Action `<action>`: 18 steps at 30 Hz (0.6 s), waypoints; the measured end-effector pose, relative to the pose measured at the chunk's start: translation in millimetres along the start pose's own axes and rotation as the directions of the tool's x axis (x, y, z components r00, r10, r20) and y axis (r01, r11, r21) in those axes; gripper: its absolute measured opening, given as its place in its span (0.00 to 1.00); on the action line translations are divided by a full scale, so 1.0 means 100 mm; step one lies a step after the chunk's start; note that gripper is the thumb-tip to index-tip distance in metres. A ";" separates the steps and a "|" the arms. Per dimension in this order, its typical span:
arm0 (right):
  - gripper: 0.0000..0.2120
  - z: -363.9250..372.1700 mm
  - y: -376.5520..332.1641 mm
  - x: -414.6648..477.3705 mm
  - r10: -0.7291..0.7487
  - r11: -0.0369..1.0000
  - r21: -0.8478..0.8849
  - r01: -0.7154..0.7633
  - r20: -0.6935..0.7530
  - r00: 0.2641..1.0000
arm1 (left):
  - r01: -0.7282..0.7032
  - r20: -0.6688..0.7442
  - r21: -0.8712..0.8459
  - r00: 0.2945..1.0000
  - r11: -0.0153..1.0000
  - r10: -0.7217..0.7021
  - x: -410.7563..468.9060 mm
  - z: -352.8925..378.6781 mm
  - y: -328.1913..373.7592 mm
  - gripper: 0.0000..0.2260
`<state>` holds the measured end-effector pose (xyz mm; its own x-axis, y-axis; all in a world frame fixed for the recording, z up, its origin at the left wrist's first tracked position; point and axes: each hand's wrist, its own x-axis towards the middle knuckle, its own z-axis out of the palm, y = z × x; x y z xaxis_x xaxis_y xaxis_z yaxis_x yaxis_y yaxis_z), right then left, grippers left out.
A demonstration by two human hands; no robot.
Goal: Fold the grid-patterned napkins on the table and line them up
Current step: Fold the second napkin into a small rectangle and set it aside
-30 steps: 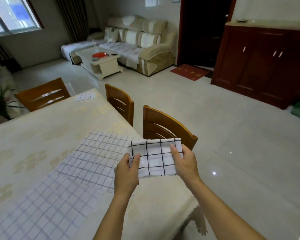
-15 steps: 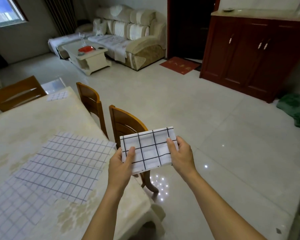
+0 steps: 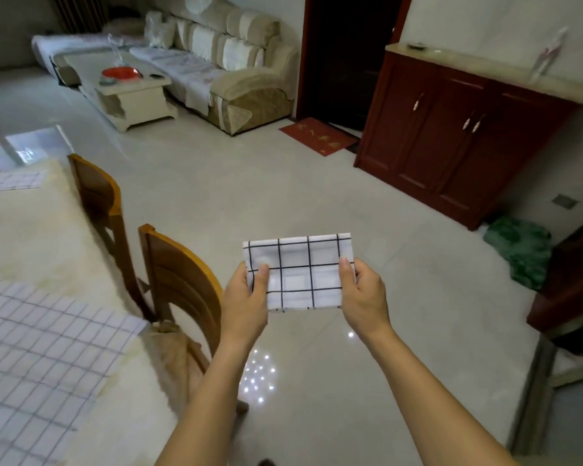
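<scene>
— You have turned away from the table [image 3: 48,230] since a moment ago. It has slid to the left of the view. Your folded napkin [image 3: 300,274] now hangs over the floor [image 3: 418,290], not over the tabletop.

— So turn back first. The table is where your row has to go.

— See the big napkin [image 3: 41,358] lying flat and open near the table's edge? That one is not folded yet. Don't drop yours on top of it.

— Far up the table lies a small folded napkin [image 3: 12,181]. I think that is the start of your row. Put yours in line with it, with the edges straight.

— Now look at the one you carry. It is a neat little rectangle, held flat in the air, just past the chair [image 3: 182,274].

— Your left hand [image 3: 246,307] pinches its left side. Your right hand [image 3: 364,304] pinches its right side.

— Each thumb [image 3: 345,267] lies on top of the cloth. Your other fingers are tucked under it, so I cannot tell how they lie.

— Hold that pinch snug while you carry it. Cloth is floppy, and the layers could slip open.

— Lay it down flat on the table. Then let go with both hands together and press it smooth.
</scene>
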<state>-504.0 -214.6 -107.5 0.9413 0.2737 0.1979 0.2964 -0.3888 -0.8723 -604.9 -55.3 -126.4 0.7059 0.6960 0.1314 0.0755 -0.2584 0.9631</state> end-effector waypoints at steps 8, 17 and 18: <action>0.21 0.08 0.06 1.05 -0.038 0.999 -0.003 0.038 -0.017 0.999 | -0.023 -0.007 -0.012 1.000 1.000 0.022 0.92 0.41 0.14 0.20; 0.22 0.56 0.40 2.46 -0.078 0.989 0.136 0.061 0.122 0.989 | 0.065 -0.182 0.062 0.982 0.996 -0.053 1.93 0.80 0.05 0.26; 0.23 0.63 0.44 2.65 -0.089 0.985 0.163 0.063 0.157 0.984 | 0.070 -0.212 0.074 0.976 0.995 -0.053 2.06 0.84 0.06 0.25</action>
<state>-252.3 -103.4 -121.5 0.8739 0.4422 0.2017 0.3248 -0.2226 -0.9192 -399.8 30.8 -113.3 0.5356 0.8349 0.1267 0.1768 -0.2576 0.9499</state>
